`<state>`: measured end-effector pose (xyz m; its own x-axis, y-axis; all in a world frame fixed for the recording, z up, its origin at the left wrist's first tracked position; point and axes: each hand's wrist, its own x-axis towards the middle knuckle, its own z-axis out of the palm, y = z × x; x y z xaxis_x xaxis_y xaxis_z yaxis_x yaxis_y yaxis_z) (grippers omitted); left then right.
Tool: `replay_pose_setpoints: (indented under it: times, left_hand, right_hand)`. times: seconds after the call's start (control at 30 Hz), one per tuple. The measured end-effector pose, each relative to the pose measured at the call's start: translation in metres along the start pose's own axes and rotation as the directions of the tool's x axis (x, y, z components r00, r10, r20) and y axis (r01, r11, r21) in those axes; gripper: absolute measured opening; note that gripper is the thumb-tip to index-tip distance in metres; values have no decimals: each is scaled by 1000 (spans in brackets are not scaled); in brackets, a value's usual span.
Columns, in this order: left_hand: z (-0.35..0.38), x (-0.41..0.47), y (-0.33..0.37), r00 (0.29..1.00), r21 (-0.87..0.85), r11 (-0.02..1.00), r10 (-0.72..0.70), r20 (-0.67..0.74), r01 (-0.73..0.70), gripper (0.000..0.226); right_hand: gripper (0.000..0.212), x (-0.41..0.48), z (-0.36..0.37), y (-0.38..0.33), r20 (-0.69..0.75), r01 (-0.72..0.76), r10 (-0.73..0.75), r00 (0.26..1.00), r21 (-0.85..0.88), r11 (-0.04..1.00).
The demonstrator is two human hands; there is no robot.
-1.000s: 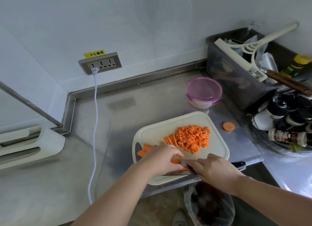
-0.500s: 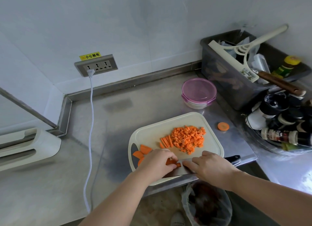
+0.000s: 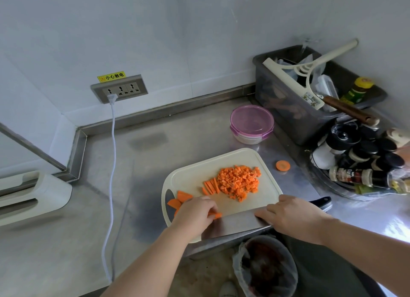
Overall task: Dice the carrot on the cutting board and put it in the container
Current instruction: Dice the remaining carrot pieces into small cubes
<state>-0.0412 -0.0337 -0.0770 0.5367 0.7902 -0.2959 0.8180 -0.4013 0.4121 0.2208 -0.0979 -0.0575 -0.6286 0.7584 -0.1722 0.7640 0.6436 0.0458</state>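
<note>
Head view: board (image 3: 193, 174) lies on a steel desk (image 3: 144, 168). Left hand (image 3: 195, 212) rests at the board's near edge, fingers (image 3: 209, 208) curled down on a carrot strip (image 3: 217, 215). Right hand (image 3: 290, 216) grips a knife (image 3: 235, 223), fingers (image 3: 264, 213) wrapped round its handle, the blade just beside the strip. Diced carrot (image 3: 239, 182) is heaped mid-board, sticks (image 3: 210, 186) touching its left side, slices (image 3: 180, 199) by the board's handle hole. A pink-lidded container (image 3: 251, 123) stands behind the board, lid on. One carrot round (image 3: 283, 165) lies on the desk, right of the board.

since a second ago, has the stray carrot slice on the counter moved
No. The carrot slice lies at the same spot, just right of the far right corner of the cutting board.
</note>
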Motion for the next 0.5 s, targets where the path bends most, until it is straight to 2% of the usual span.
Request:
replay_pose_setpoints:
  times: [0.1,0.17,0.27,0.4,0.5]
  left_hand:
    - [-5,3,-2,999,-47,999,-15,-41,13,16]
    - [-15,11,-6,990,-65,997,-57,-131,49,17]
    - [-30,27,-12,969,-24,998,-61,-239,57,23]
    - [-40,48,-6,983,163,987,35,-180,-5,36]
    - [-39,60,-5,993,266,964,28,-110,3,41]
  right_hand:
    - [54,-10,-2,10,-106,-37,32,994,-40,999]
    - [57,-16,-8,14,-154,-45,36,987,-53,998]
    - [59,-25,-12,19,-199,-132,125,972,-23,991]
    - [57,-28,-11,22,-215,-302,319,923,110,947]
    - [51,-25,-13,22,-236,-426,499,833,302,853]
